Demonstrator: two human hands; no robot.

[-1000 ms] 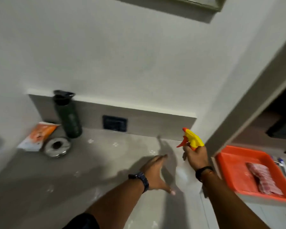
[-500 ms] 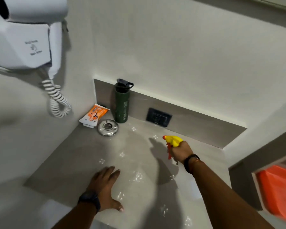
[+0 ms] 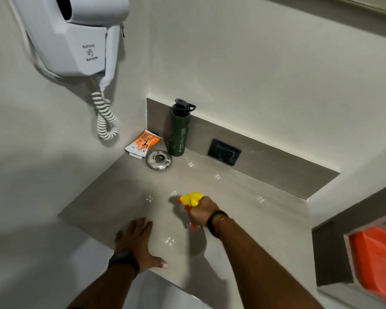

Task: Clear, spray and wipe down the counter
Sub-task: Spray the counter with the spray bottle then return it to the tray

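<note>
Two hands are busy: my right hand (image 3: 202, 211) wraps the yellow spray bottle (image 3: 191, 199), nozzle aimed left over the wet worktop (image 3: 125, 197), while my left hand (image 3: 138, 243) lies spread flat near the front edge (bracing, I judge). The bottle's body is hidden behind the fist, and three items remain in the far corner.

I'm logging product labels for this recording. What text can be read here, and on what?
"Wall hung" and "Hair dryer": on the white hair dryer mounted on the wall.
"GEMS": running down the green bottle; its smaller print is unreadable.
Orange packet: printing too blurred to read.
</note>
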